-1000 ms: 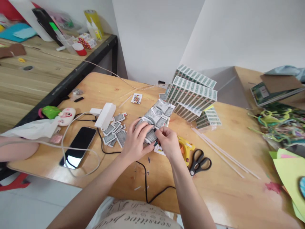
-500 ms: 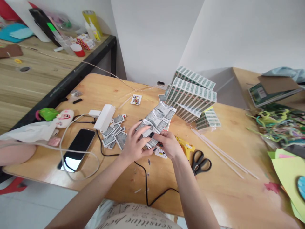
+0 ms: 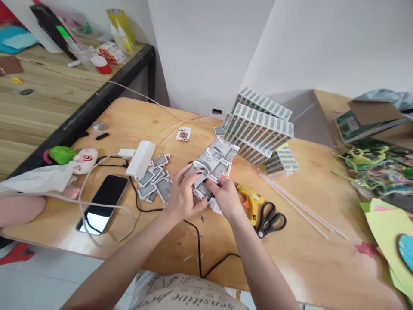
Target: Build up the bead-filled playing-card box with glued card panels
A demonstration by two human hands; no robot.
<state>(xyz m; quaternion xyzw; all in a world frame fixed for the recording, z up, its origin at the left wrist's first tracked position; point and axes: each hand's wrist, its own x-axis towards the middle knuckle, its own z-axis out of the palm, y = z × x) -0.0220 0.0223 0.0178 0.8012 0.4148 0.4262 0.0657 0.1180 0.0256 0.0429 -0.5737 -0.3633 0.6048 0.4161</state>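
Note:
Both my hands grip a piece made of overlapping grey-backed playing cards point(image 3: 217, 156), held tilted above the table. My left hand point(image 3: 182, 193) clasps its left edge, with the fingers over the top and the thumb below. At the lower right end, my right hand point(image 3: 226, 196) pinches the cards with thumb and fingers. Part of a face-up card point(image 3: 215, 207) shows on the table under my right hand. A yellow glue gun point(image 3: 253, 202) lies just right of that hand, beside black-handled scissors point(image 3: 271, 219). Left of my left hand is a pile of loose cards point(image 3: 155, 183).
Stacked card boxes point(image 3: 258, 125) stand at the back. White glue sticks point(image 3: 297, 206) lie to the right. A phone point(image 3: 105, 202), a white power strip point(image 3: 140, 159) and cables lie left. A single card point(image 3: 183, 134) sits further back. Coloured paper point(image 3: 390, 228) covers the right edge.
The fingers of my right hand have shifted slightly at the lower end of the card piece, and its thumb presses there. The rest of the scene is nearly unchanged apart from a small view shift.

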